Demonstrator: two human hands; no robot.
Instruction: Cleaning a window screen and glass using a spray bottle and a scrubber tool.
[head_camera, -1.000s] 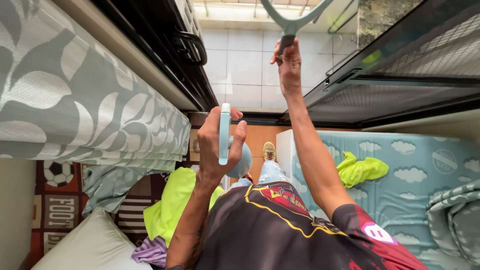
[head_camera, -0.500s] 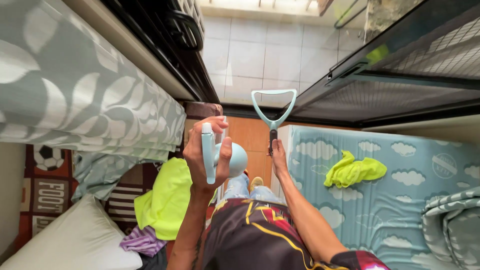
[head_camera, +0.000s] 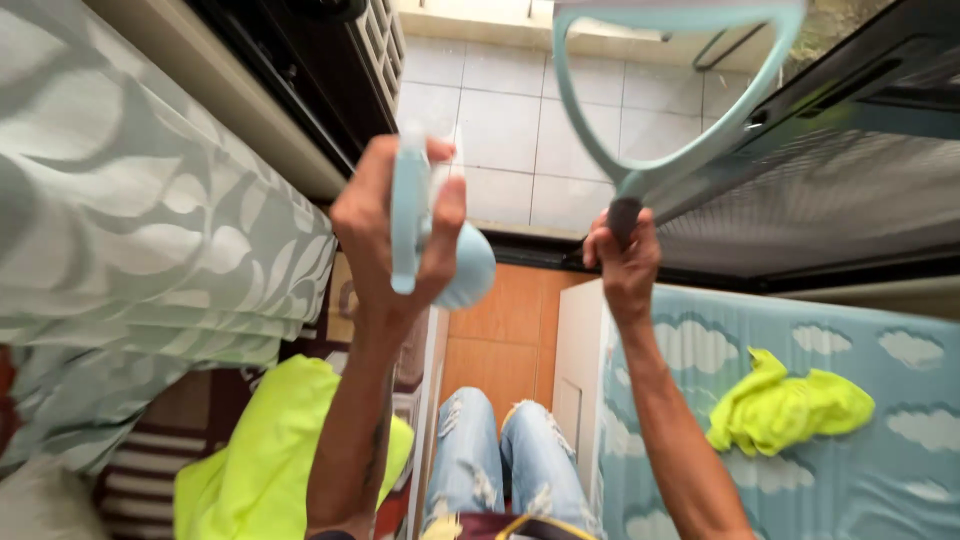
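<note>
The left hand is clenched around a pale blue spray bottle, its round body just right of the fingers. The right hand grips the dark handle of a pale blue triangular frame that rises above the fingers.

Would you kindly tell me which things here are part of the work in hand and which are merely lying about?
In hand:
- pale blue plastic spray bottle, gripped by the left hand
- pale blue triangular-framed window wiper, its dark handle in the right hand

Lying about:
- crumpled yellow-green cloth on the cloud-print blue mattress
- leaf-patterned grey curtain
</note>
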